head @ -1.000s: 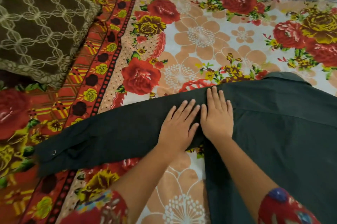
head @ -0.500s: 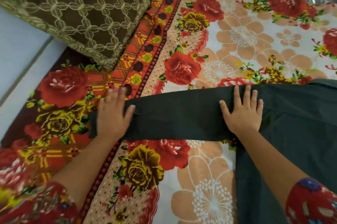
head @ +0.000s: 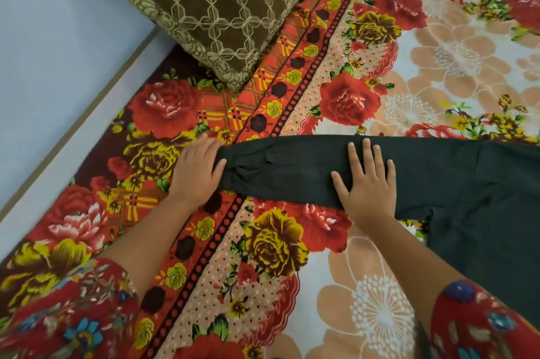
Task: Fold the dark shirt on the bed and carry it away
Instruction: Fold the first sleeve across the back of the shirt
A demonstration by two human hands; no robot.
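The dark shirt (head: pixel 467 183) lies flat on the floral bedsheet (head: pixel 321 241), its body running off the right edge. One long sleeve (head: pixel 292 166) stretches left across the bed. My right hand (head: pixel 366 183) presses flat on the sleeve's middle, fingers spread. My left hand (head: pixel 195 171) rests at the sleeve's cuff end, fingers on its edge, slightly blurred; whether it grips the cuff I cannot tell.
A brown cushion (head: pixel 210 8) with a pale lattice pattern lies at the upper left, partly on the sheet. The bed's left edge (head: pixel 87 113) meets a pale floor or wall. Both forearms wear red patterned sleeves.
My left hand slid left along the sleeve from beside my right hand out to the cuff, smoothing the sleeve straight. My right hand stayed pressed on the sleeve. The view shifted left.
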